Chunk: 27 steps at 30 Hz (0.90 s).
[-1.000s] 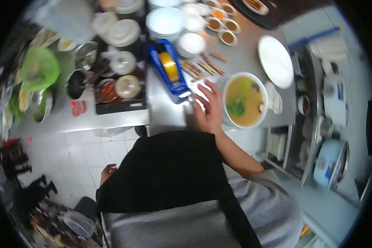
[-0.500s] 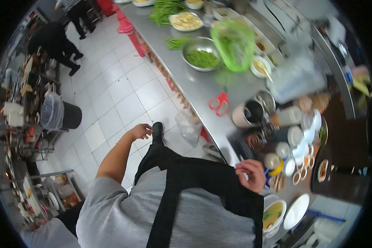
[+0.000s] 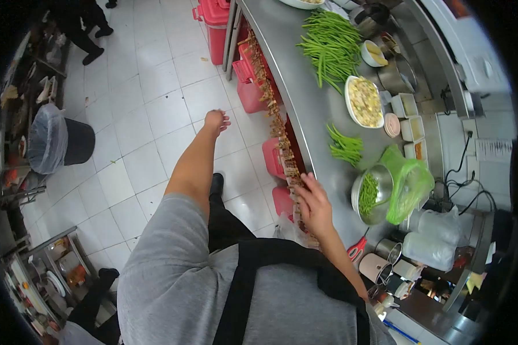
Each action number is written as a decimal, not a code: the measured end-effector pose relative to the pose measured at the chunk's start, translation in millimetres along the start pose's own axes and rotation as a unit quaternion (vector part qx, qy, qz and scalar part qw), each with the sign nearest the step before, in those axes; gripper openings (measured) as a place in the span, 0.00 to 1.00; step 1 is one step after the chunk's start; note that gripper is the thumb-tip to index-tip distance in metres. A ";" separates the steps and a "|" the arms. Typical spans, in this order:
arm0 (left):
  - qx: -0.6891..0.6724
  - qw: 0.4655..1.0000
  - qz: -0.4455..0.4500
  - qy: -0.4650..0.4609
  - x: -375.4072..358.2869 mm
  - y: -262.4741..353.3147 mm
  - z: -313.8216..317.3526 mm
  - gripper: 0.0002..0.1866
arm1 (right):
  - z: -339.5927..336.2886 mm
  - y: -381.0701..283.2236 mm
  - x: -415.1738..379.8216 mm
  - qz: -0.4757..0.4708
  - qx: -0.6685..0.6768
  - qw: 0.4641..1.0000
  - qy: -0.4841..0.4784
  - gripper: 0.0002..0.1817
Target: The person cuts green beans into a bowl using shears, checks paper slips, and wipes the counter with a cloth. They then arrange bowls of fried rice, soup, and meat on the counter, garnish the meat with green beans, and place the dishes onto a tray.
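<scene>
My left hand point(image 3: 217, 122) hangs over the tiled floor, its fingers loosely curled, with nothing seen in them. My right hand point(image 3: 315, 205) is at the front edge of the steel counter point(image 3: 322, 155), fingers spread and empty; whether it touches the edge is unclear. Nearest to it on the counter are red-handled scissors point(image 3: 357, 249) and a metal bowl point(image 3: 356, 195) of cut green pieces, with a green plastic bag point(image 3: 411, 187) against it. Farther up lie a small bunch of green beans point(image 3: 345, 145), a white dish of chopped food point(image 3: 365, 102) and a large pile of long beans point(image 3: 332, 46).
Red bins point(image 3: 214, 29) and containers stand under the counter. A lined trash bin point(image 3: 79, 141) is on the left beside shelving. One person in dark trousers point(image 3: 77, 29) stands at the upper left; another person's leg point(image 3: 95, 299) shows at the lower left.
The view has turned and moved along the counter, so the beans and bowl appear lower and farther right. My right hand has moved up to the counter edge, and its fingers have spread.
</scene>
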State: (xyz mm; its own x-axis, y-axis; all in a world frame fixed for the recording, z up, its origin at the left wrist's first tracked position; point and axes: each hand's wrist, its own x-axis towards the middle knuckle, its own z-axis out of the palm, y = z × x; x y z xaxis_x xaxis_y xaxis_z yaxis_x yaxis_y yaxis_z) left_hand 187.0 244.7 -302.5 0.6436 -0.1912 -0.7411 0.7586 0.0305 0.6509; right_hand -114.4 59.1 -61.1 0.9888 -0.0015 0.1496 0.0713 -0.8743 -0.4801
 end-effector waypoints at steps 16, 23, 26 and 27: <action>-0.275 0.931 -0.081 -0.227 102.5 51.6 113.2 0.27 | 23.1 37.9 52.6 0.026 -0.158 0.985 -0.059 0.16; -0.375 0.880 0.013 -0.290 92.7 37.1 95.7 0.25 | 24.1 33.1 57.2 0.034 -0.179 0.981 -0.066 0.16; -0.267 0.943 0.026 -0.197 92.3 41.6 94.2 0.22 | 22.0 31.3 58.5 0.034 -0.184 0.980 -0.071 0.16; -0.219 0.963 0.033 -0.154 90.4 44.3 93.7 0.20 | 22.1 31.9 58.1 0.029 -0.177 0.981 -0.073 0.16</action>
State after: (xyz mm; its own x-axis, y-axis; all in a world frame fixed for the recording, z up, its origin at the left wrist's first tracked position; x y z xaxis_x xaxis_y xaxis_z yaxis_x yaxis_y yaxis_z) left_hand 269.3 136.9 -325.3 0.6820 -0.4541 -0.5733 0.7309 0.4508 0.5124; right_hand -51.8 41.9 -86.8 0.9999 -0.0102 -0.0067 -0.0111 -0.9885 -0.1506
